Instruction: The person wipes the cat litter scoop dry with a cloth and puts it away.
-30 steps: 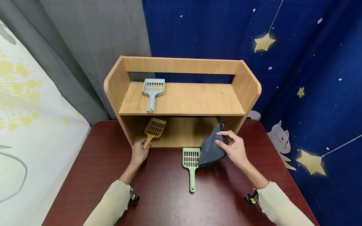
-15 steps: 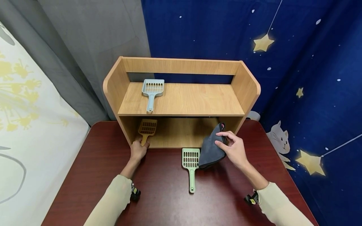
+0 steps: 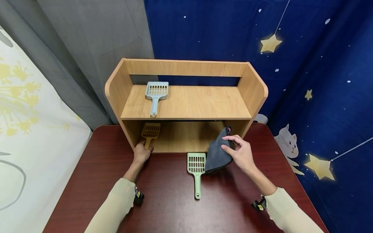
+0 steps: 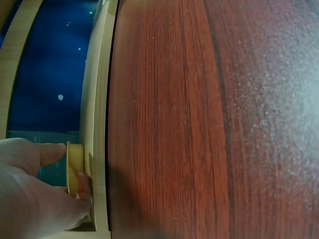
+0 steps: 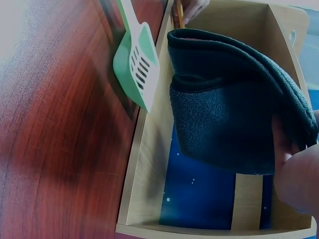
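Observation:
In the lower compartment's left end, a yellow-brown litter scoop [image 3: 151, 131] lies with its slotted head to the back. My left hand [image 3: 141, 154] holds its handle; the left wrist view has thumb and fingers on either side of the yellow handle [image 4: 75, 162]. My right hand [image 3: 242, 152] pinches a folded dark grey cloth [image 3: 218, 154] between thumb and fingers, at the compartment's right front. A green litter scoop [image 3: 197, 168] rests on the table just left of the cloth, handle toward me. On the upper shelf at left sits a light blue litter scoop [image 3: 156, 92].
The two-tier wooden shelf [image 3: 186, 118] stands at the back of the dark red table [image 3: 175, 207]. Its side panels [image 3: 253, 85] rise at both ends. Curtains [image 3: 204, 29] hang close behind it.
My left hand has moved the yellow-brown scoop left and deeper into the lower compartment, straightening it. My right hand and the cloth have stayed put.

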`<control>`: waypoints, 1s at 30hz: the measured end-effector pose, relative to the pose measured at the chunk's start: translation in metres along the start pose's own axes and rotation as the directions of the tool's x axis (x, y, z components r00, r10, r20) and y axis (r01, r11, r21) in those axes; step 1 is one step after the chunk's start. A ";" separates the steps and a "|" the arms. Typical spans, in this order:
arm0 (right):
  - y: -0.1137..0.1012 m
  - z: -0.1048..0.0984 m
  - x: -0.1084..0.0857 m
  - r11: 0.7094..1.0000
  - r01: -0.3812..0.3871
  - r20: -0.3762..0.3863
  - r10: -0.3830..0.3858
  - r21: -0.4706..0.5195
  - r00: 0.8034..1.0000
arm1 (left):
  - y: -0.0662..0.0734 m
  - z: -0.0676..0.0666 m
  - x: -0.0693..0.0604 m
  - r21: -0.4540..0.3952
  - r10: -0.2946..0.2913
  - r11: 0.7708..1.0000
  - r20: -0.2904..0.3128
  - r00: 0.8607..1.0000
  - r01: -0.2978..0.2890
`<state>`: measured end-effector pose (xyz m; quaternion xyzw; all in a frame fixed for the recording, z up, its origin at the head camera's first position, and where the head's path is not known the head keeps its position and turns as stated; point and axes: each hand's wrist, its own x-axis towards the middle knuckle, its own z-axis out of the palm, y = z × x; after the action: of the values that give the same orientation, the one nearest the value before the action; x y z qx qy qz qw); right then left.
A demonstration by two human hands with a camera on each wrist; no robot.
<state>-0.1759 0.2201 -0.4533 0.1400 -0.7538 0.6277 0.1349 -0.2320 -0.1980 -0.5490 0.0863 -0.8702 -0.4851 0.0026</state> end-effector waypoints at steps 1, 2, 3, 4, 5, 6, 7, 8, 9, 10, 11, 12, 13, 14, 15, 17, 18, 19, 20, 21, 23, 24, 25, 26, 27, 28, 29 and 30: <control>-0.001 0.000 0.000 1.000 0.000 -0.001 0.000 0.000 1.000 | 0.000 0.000 0.000 0.006 0.010 1.000 -0.003 1.000 -0.010; -0.001 -0.001 0.001 1.000 0.001 -0.002 -0.001 0.001 1.000 | 0.000 0.000 -0.001 0.016 0.021 1.000 -0.007 1.000 -0.021; -0.002 -0.001 0.001 1.000 0.001 -0.002 -0.001 0.001 1.000 | 0.000 0.000 -0.001 0.030 0.035 0.999 -0.011 0.999 -0.035; -0.003 -0.002 0.001 1.000 0.002 -0.002 -0.002 0.002 1.000 | 0.000 0.000 -0.001 0.046 0.053 0.998 -0.016 0.998 -0.052; -0.003 -0.003 0.002 1.000 0.003 -0.001 -0.003 0.003 1.000 | 0.001 0.000 -0.002 0.060 0.071 0.996 -0.020 0.997 -0.070; -0.004 -0.004 0.002 1.000 0.003 -0.001 -0.003 0.005 1.000 | 0.001 0.000 -0.003 0.076 0.090 0.993 -0.029 0.996 -0.088; -0.005 -0.004 0.003 1.000 0.004 0.000 -0.004 0.004 1.000 | 0.001 0.001 -0.004 0.089 0.106 0.991 -0.035 0.994 -0.102; -0.005 -0.005 0.003 1.000 0.006 0.002 -0.006 0.002 1.000 | 0.002 0.001 -0.005 0.100 0.120 0.988 -0.043 0.992 -0.115; -0.005 -0.006 0.003 1.000 0.009 0.003 -0.009 0.003 1.000 | 0.003 0.001 -0.007 0.104 0.134 0.986 -0.053 0.990 -0.128; -0.006 -0.007 0.004 1.000 0.012 0.003 -0.012 0.001 1.000 | 0.004 0.002 -0.008 0.109 0.146 0.984 -0.061 0.987 -0.139; -0.006 -0.008 0.004 1.000 0.016 0.004 -0.016 -0.001 1.000 | 0.004 0.002 -0.010 0.114 0.158 0.982 -0.070 0.985 -0.150; -0.007 -0.009 0.004 1.000 0.021 0.006 -0.021 -0.006 1.000 | 0.005 0.003 -0.012 0.120 0.170 0.980 -0.080 0.982 -0.160; -0.007 -0.010 0.004 1.000 0.025 0.008 -0.025 -0.011 1.000 | 0.006 0.003 -0.014 0.131 0.183 0.976 -0.086 0.979 -0.171; -0.007 -0.011 0.004 0.999 0.032 0.009 -0.032 -0.018 0.999 | 0.008 0.004 -0.017 0.148 0.194 0.972 -0.088 0.977 -0.180; -0.008 -0.012 0.005 0.999 0.035 0.013 -0.035 -0.024 0.999 | 0.009 0.005 -0.020 0.167 0.205 0.968 -0.086 0.975 -0.189; -0.009 -0.014 0.005 0.998 0.047 0.030 -0.045 -0.044 0.999 | 0.013 0.008 -0.027 0.210 0.226 0.956 -0.074 0.971 -0.206; -0.010 -0.015 0.005 0.997 0.049 0.038 -0.047 -0.055 0.998 | 0.016 0.010 -0.030 0.227 0.232 0.950 -0.062 0.971 -0.212; -0.010 -0.017 0.005 0.997 0.050 0.045 -0.047 -0.064 0.998 | 0.019 0.012 -0.034 0.242 0.236 0.945 -0.042 0.971 -0.219; -0.011 -0.018 0.006 0.996 0.053 0.054 -0.049 -0.076 0.997 | 0.022 0.014 -0.038 0.247 0.238 0.942 -0.019 0.971 -0.226; -0.013 -0.019 0.006 0.994 0.057 0.064 -0.051 -0.089 0.997 | 0.026 0.017 -0.042 0.248 0.242 0.940 0.004 0.970 -0.236; -0.017 -0.022 0.007 0.991 0.066 0.085 -0.056 -0.118 0.995 | 0.035 0.024 -0.051 0.240 0.243 0.938 0.054 0.968 -0.249; -0.020 -0.023 0.007 0.988 0.072 0.095 -0.060 -0.133 0.994 | 0.039 0.027 -0.056 0.239 0.243 0.937 0.078 0.967 -0.255; -0.024 -0.023 0.007 0.986 0.081 0.108 -0.066 -0.146 0.992 | 0.043 0.031 -0.061 0.233 0.242 0.937 0.100 0.965 -0.260; -0.029 -0.024 0.007 0.983 0.090 0.123 -0.071 -0.161 0.990 | 0.047 0.035 -0.066 0.231 0.242 0.936 0.119 0.963 -0.264; -0.034 -0.024 0.007 0.980 0.097 0.138 -0.073 -0.173 0.988 | 0.050 0.040 -0.071 0.230 0.243 0.935 0.137 0.960 -0.269; -0.039 -0.024 0.007 0.979 0.101 0.152 -0.073 -0.180 0.986 | 0.054 0.044 -0.075 0.227 0.245 0.934 0.154 0.957 -0.275; -0.045 -0.024 0.006 0.977 0.103 0.165 -0.073 -0.187 0.984 | 0.056 0.049 -0.080 0.227 0.250 0.932 0.164 0.954 -0.283; -0.050 -0.024 0.006 0.975 0.107 0.177 -0.073 -0.195 0.982 | 0.058 0.053 -0.084 0.222 0.257 0.931 0.171 0.951 -0.291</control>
<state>-0.1620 0.2346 -0.4016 0.2122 -0.8157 0.5263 0.1127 -0.1626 -0.1103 -0.5213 -0.0706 -0.9248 -0.3738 -0.0011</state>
